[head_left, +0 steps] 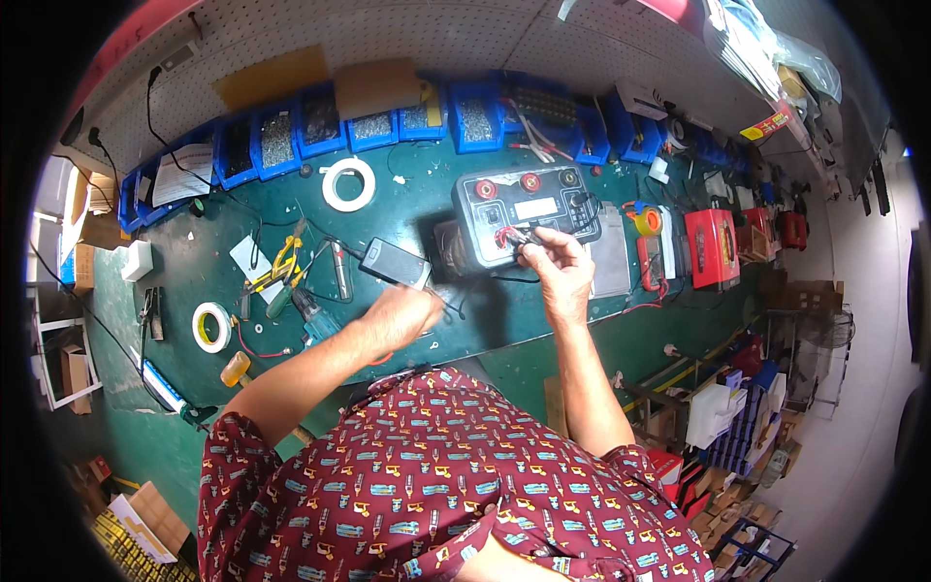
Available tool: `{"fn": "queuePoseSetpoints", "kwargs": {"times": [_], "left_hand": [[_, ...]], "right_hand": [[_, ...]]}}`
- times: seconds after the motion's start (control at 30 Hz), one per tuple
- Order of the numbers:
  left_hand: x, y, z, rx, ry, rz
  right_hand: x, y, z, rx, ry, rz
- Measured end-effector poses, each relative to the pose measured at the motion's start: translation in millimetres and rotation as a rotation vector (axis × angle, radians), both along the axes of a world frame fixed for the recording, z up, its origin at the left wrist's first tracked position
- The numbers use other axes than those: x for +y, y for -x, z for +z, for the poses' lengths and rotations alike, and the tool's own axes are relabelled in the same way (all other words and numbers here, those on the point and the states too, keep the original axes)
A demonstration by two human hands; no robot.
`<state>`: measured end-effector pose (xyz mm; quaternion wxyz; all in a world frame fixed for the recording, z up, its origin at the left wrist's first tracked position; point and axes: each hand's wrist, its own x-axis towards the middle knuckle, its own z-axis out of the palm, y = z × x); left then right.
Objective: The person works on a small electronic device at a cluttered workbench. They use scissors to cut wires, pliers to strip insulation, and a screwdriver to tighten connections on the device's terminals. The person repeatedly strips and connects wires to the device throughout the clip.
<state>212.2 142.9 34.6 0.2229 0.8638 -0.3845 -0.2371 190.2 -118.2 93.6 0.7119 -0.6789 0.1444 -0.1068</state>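
Black instrument box [533,208], one: on the green bench [417,204], three terminals along its 12 o'clock edge, pale display mid-face; long axis roughly 9 to 3 o'clock, the 3 o'clock end slightly raised.

Right hand [561,276]: the nearer of the two, at the box's 5 o'clock edge, the box lying toward 11 from it. Thumb and fingers pinched together on a small dark wire end [523,240], beside red wires [504,236] over the lower face.

Left hand [405,312]: well apart, the box toward 1 to 2 o'clock. Fingers curled; whether anything is held, cannot tell. Black adapter [393,264] just beside it, at 12.

Also on bench: teal power drill [318,320], 9 o'clock of left hand; white tape roll [328,184], toward 11; red case [713,249], 3 o'clock of box.
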Motion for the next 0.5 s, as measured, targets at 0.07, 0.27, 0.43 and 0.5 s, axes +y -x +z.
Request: {"fn": "queuePoseSetpoints", "kwargs": {"times": [0.07, 0.27, 0.43, 0.5], "left_hand": [[-21.3, -24.9, 50.4, -0.185, 0.596, 0.226], [-69.1, -68.3, 76.8, -0.193, 0.669, 0.216], [-76.6, -70.7, 69.3, -0.161, 0.641, 0.192], [-79.3, -66.9, 72.6, -0.122, 0.621, 0.205]], "right_hand": [[-2.1, 0.2, -4.5, -0.009, -0.017, 0.002], [0.5, -2.5, -3.5, -0.004, 0.030, 0.026], [2.9, -1.8, -6.4, -0.010, 0.075, -0.009], [6.4, -3.0, -5.4, 0.000, 0.061, -0.055]]}}
